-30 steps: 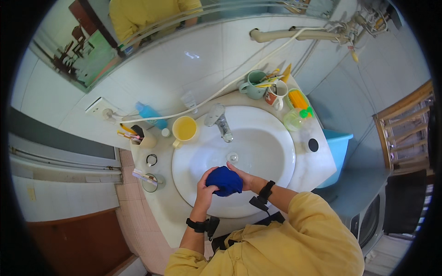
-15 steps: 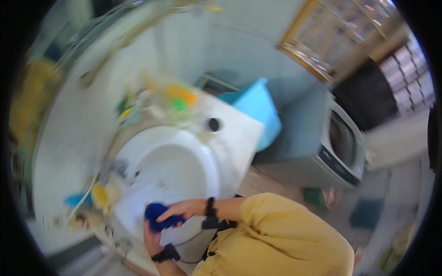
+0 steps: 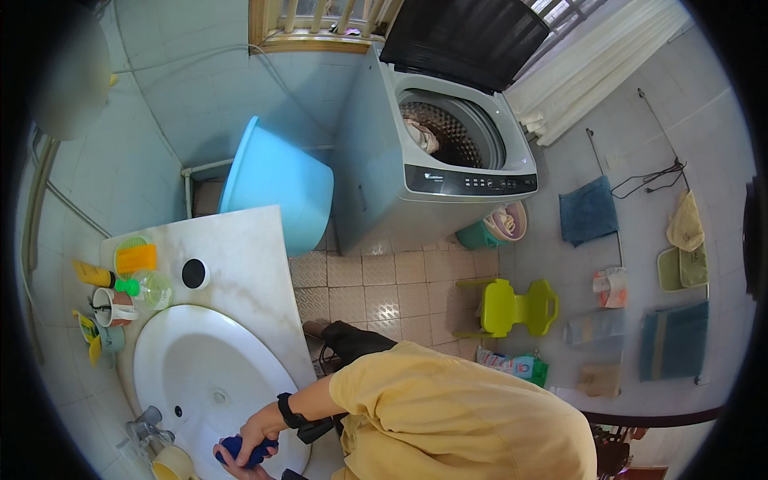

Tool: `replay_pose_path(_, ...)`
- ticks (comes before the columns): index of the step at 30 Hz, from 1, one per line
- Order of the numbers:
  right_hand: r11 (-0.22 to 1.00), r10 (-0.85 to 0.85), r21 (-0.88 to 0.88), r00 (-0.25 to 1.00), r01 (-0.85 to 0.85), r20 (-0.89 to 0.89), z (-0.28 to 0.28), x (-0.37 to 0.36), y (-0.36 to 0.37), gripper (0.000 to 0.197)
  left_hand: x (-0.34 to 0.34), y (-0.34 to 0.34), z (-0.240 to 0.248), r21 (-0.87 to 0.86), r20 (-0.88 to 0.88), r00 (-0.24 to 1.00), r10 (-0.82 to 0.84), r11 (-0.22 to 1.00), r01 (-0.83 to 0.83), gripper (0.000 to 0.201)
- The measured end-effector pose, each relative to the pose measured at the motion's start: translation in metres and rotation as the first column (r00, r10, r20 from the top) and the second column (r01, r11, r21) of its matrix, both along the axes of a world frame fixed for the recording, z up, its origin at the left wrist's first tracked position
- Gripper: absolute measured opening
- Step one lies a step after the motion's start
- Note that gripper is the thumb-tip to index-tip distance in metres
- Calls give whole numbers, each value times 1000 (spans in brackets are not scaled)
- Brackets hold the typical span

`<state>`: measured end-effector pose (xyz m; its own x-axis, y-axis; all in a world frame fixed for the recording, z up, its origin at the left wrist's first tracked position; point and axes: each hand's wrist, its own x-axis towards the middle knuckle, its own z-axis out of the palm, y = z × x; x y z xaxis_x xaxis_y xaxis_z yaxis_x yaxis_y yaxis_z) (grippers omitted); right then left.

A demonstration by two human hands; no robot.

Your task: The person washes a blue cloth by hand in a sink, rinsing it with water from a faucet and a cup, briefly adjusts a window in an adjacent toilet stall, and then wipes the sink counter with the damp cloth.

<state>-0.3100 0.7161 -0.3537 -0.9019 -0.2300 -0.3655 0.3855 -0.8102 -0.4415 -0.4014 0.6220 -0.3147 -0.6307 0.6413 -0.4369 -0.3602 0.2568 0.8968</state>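
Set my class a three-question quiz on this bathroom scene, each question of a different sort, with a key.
1. True or false: the washing machine lid is shut.
2. What does the right hand grip over the white sink? A) yellow cup B) blue cloth C) green bottle
3. Fill in: the tub leaning beside the washing machine is coloured ____.

Key: 1. False; the lid stands open and the drum shows. 2. B, the blue cloth; the left hand is at it too, at the picture's edge. 3. Light blue, the tub.

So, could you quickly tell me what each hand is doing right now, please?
Left hand: mostly out of view at the lower edge; it touches the blue cloth, grip cannot be told.
Right hand: closed on the blue cloth.
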Motion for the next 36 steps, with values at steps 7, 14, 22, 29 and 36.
replay_pose_path(7,838,-59,545,991,-16,119,1,1,-3,32,-19,-7,-21,-141,-100,995,-18,990,3,36)
replay_pose_path(14,264,-178,962,984,72,-25,-2,-9,-29,27,-32,-6,-50,-205,-166,985,47,975,-81,39)
replay_pose_path(22,-20,-67,1000,998,-8,6,6,15,-24,27,-5,-4,-87,-169,-475,873,109,963,-212,28)
replay_pose_path(29,-203,127,971,979,-129,157,15,17,-31,32,15,-12,-84,-297,-410,870,273,862,-410,28)
replay_pose_path(36,-561,208,826,957,-54,204,2,19,-20,40,40,-10,-37,-334,122,890,438,863,-379,35)
